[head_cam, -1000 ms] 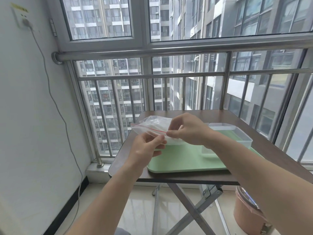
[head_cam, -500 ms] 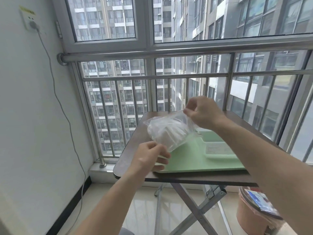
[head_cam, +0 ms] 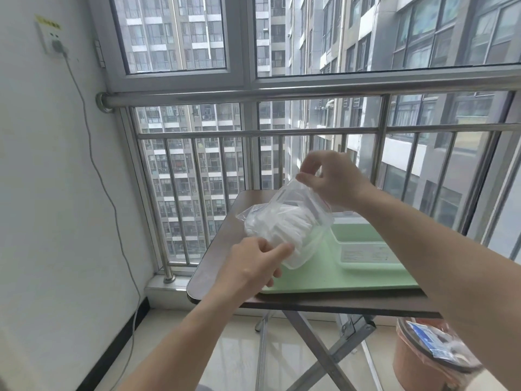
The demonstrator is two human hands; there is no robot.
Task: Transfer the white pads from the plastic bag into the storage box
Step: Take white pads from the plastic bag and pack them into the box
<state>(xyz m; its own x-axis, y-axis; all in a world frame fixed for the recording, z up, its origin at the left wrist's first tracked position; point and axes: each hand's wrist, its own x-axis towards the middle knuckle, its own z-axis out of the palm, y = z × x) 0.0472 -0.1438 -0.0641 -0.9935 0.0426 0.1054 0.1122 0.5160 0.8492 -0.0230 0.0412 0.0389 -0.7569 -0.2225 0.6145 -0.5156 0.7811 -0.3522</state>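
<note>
Fingers of the right hand [head_cam: 332, 179] pinch the top edge of the plastic bag [head_cam: 284, 227]; the left hand [head_cam: 251, 266] grips its lower end. White pads [head_cam: 270, 228] fill it, above the green tray [head_cam: 338, 280].

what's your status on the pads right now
Right hand pinching the plastic bag top, left hand at its lower end. White pads inside the bag. Storage box on tray, nothing in the way.

- Left hand [head_cam: 248, 268]: bare, no ring or glove; forearm uncovered, enters at 7 o'clock.
- Right hand [head_cam: 331, 179]: bare, likewise; forearm sleeveless, no watch, enters at 4 o'clock.
</note>
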